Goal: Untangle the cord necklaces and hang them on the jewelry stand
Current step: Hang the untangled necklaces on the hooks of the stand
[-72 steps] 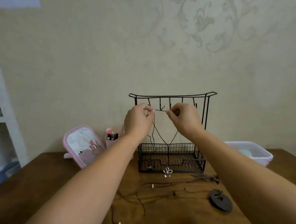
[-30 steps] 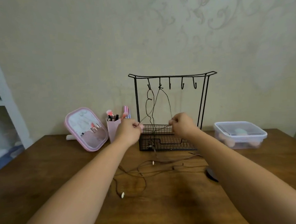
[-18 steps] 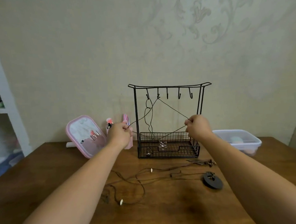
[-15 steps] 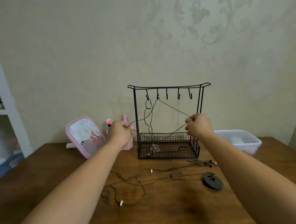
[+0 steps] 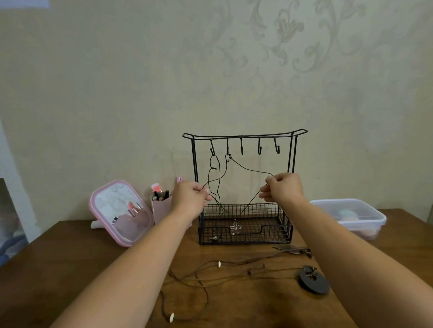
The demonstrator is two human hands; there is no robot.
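Necklaces (image 5: 217,278) before stand (image 5: 244,187) (mirror (image 5: 122,212) left)

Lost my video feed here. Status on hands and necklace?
Left hand and right hand each pinch the black cord, spread wide. Cord hangs from second hook. Other necklaces lie tangled on the table.

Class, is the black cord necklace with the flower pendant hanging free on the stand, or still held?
Still held. The black cord necklace loops over a hook, but the left hand and right hand pinch it apart.
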